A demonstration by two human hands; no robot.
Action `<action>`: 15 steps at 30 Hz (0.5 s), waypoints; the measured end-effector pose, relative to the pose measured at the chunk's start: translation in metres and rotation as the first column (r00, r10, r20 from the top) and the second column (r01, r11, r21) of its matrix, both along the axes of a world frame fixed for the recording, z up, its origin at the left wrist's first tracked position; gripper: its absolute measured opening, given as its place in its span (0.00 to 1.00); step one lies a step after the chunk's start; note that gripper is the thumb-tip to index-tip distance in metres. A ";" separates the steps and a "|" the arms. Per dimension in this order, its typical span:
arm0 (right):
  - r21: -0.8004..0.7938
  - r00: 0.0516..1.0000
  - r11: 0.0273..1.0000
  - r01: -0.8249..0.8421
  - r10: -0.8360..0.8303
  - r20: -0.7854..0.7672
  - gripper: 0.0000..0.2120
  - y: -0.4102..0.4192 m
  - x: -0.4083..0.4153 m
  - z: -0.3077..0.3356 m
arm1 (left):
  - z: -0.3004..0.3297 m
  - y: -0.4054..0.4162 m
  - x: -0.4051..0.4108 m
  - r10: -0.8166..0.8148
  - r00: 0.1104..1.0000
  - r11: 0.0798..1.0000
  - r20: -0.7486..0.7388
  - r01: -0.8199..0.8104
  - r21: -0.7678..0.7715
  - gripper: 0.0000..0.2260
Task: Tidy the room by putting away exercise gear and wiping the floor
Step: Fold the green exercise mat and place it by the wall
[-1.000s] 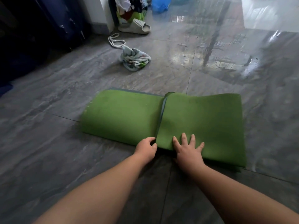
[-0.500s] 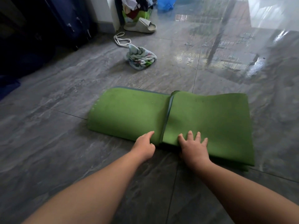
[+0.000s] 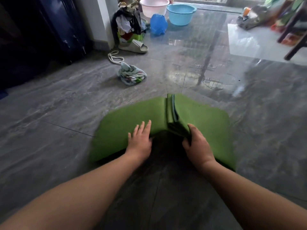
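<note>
Dark blue cabinet front [image 3: 54,29] filling the upper left of the frame, grey marble-look floor [image 3: 49,113] spreading below it. Further right, near the top, a heap of clothes [image 3: 127,25] against a white pillar, a pale slipper [image 3: 133,47] just in front, a white cord [image 3: 114,57] looped on the tiles, and a crumpled patterned cloth [image 3: 132,75] touching the cord's lower end. Upper centre: a pink basin [image 3: 153,6], a blue basin [image 3: 181,14] beside it, a blue bag [image 3: 158,24] in front of both.

Centre of the frame: a folded green exercise mat [image 3: 116,128] on the floor, its middle raised into a hump, a narrow band [image 3: 171,108] wrapped across it. Left hand [image 3: 140,140] laid on the mat's left half, fingers straight and slightly spread, thumb tucked under the near edge. Right hand [image 3: 197,146] clamped on the mat's near edge just right of the band, fingers curled under the layers. Both forearms reaching in from the bottom corners.

Upper right: blurred bags and dark furniture legs [image 3: 294,39] beside a bright window reflection on the tiles.
</note>
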State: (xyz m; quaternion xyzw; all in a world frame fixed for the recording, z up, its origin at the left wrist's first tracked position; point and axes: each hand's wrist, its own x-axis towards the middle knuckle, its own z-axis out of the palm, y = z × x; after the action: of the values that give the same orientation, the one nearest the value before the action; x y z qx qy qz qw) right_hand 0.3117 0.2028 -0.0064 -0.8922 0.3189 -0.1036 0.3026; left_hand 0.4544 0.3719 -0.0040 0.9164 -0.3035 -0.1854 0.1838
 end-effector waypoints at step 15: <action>0.169 0.893 0.955 0.245 -0.290 0.344 0.24 -0.079 -0.110 0.072 | 0.080 -0.150 -0.134 -0.142 0.951 0.800 -0.273 -0.053 -0.598 0.31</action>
State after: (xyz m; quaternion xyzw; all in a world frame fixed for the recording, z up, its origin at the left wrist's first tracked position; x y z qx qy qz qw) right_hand 0.2013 0.1238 0.0659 -0.7849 0.3825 -0.2886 0.3929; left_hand 0.3207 0.2219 0.0763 0.7638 -0.3361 -0.2233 0.5037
